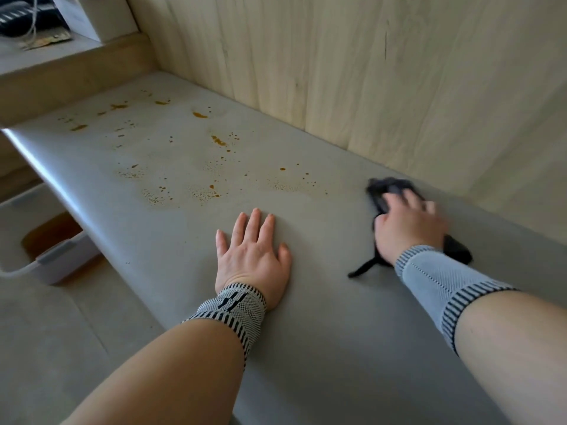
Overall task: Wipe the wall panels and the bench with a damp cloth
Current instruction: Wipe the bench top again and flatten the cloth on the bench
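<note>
So this is the bench part of the job, not the walls. The right hand (408,222) has its fingers curled over a dark cloth (386,191) and is pressing it flat onto the grey bench (306,302), right up near where the bench meets the wood wall panels (368,72). The hand and cloth are a bit blurry, so I'd guess it's mid-swipe. A thin tail of the cloth trails out toward the bench's front edge, just beside the wrist.

The left hand (253,256) is just planted on the bench, fingers spread and flat, holding nothing (looks like it's there for support).

What's left: a scatter of orange-brown stains (199,167) further along the bench from the cloth, toward its far end. None of that is wiped yet, while the patch around the hands looks clean. So my read is the next move is to push the cloth along the bench into that mess, and the dried-looking spots will probably want some pressure and a few passes.

Containers: below the bench's front edge, on the floor, there's a pale tub (58,259) with something brownish in it. Could be liquid, can't really tell. Past the far end of the bench a white box (92,16) sits on a ledge; its contents aren't visible.
</note>
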